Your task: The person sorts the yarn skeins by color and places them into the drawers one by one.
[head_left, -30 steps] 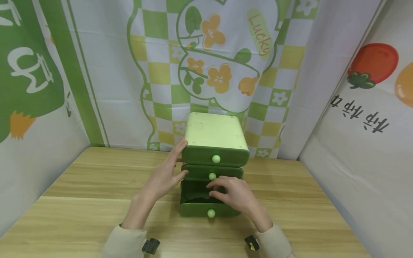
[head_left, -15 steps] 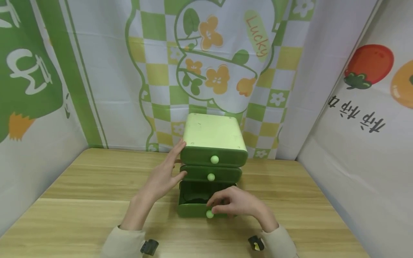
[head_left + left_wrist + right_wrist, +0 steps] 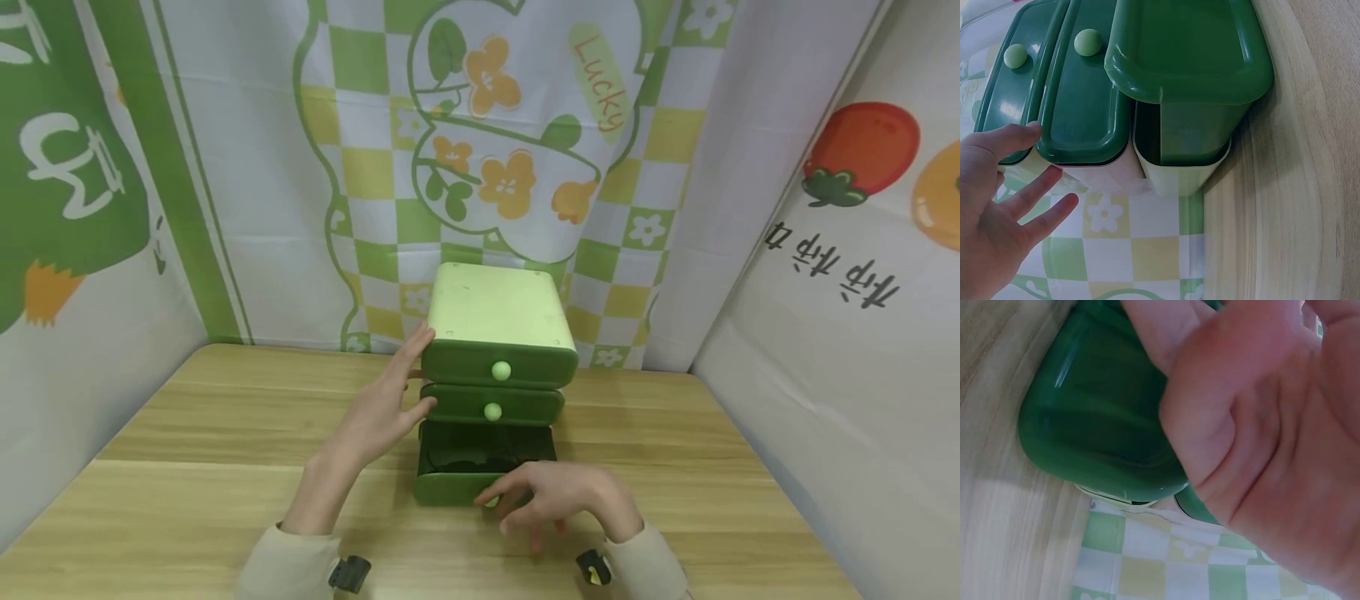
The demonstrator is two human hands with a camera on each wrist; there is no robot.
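A small light-green cabinet (image 3: pixel 498 304) with three dark green drawers stands on the table. Its bottom drawer (image 3: pixel 450 489) is pulled out, and a dark shape shows inside. The top drawer (image 3: pixel 461 363) and middle drawer (image 3: pixel 457 403) are closed. My left hand (image 3: pixel 372 417) rests against the cabinet's left side, fingers extended; the left wrist view shows its thumb at the middle drawer's edge. My right hand (image 3: pixel 558 490) is at the front of the bottom drawer, its loosely bent fingers partly covering the pale round knob (image 3: pixel 492 502). In the right wrist view the hand hides much of the drawer front.
The wooden table (image 3: pixel 225 492) extends to both sides of the cabinet. Close behind stands a checkered, flowered cloth (image 3: pixel 375 217). Printed cloth walls border the left and right. A dark band (image 3: pixel 350 573) sits by the left sleeve, another (image 3: pixel 593 567) by the right.
My right hand has moved from over the open bottom drawer down and toward me, to the drawer's front by the knob. My left hand stays against the cabinet.
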